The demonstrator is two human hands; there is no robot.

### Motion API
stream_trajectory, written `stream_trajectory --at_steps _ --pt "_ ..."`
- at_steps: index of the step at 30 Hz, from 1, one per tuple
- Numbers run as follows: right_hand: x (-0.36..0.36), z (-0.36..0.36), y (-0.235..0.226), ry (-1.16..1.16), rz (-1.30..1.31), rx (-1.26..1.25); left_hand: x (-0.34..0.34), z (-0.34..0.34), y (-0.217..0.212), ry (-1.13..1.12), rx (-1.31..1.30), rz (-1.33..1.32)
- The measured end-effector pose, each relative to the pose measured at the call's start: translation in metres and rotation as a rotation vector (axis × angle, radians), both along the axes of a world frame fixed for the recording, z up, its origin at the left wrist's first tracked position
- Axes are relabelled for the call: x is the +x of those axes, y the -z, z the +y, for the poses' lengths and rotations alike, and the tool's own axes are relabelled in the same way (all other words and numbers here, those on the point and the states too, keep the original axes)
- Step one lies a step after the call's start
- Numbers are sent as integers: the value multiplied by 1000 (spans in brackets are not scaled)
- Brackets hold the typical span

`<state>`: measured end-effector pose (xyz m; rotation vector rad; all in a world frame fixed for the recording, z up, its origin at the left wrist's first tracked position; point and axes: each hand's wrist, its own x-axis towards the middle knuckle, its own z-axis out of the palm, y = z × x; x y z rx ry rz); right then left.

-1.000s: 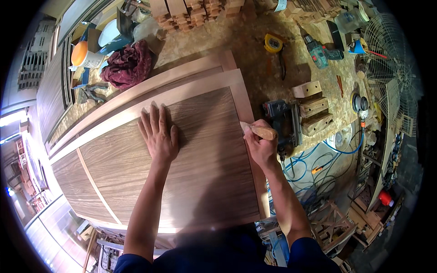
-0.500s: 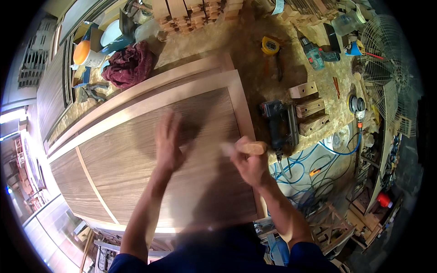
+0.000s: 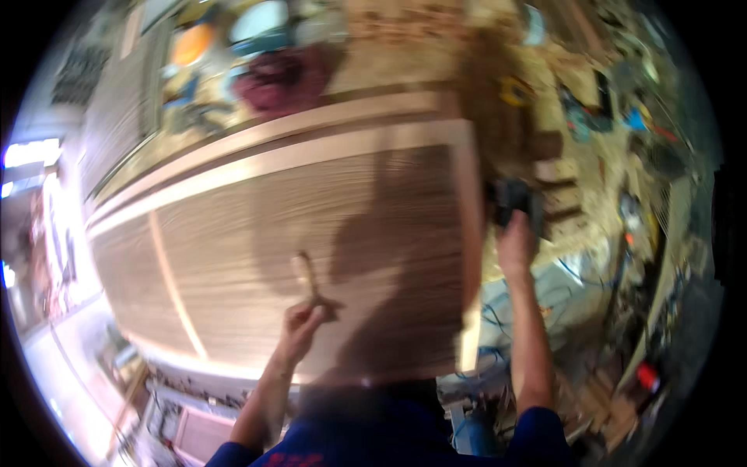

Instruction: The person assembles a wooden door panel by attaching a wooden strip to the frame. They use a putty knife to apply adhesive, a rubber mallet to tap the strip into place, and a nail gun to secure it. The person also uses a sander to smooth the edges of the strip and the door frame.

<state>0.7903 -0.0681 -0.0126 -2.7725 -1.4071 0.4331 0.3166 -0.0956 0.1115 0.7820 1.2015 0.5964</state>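
Note:
A framed wood panel (image 3: 257, 202) with dark brown grain and pale borders lies in front of me. Over its near part, my left hand (image 3: 299, 327) is closed on a slim tool with a wooden handle (image 3: 305, 272); the handle points away from me and the tool's other end is not clear. Past the panel's right edge, my right hand (image 3: 515, 243) is on the black nail gun (image 3: 511, 196) lying on the bench. Its fingers seem wrapped round the gun, though blur softens them.
Notched wooden blocks (image 3: 562, 191) lie right of the nail gun. Beyond are a green cordless drill (image 3: 576, 113) and a yellow tape measure (image 3: 515, 91). A maroon cloth (image 3: 280, 82) is at the far left. Blue hose (image 3: 576, 272) hangs below the bench at right.
The wooden-handled tool has passed from my right hand to my left, which was empty and spread. My right hand has moved right onto the nail gun. The whole view has shifted.

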Motion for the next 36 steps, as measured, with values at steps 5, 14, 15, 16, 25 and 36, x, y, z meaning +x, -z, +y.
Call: stream_trajectory --at_steps 5,14,15,16,25,36 --pt "144 -66 41 -70 153 339 -65 -11 2 -113 -177 -14" --pt "-74 -71 -181 157 347 180 -257 4 14 -36 243 95" --pt "-138 -67 -196 173 435 219 -272 9 20 -82 264 60" --pt "-229 -49 -214 255 585 279 -293 14 21 -125 284 32" --pt "-563 13 -234 478 1512 -56 -422 8 30 -85 136 172" --pt "-602 -97 -236 512 919 24 -423 68 41 238 560 349"
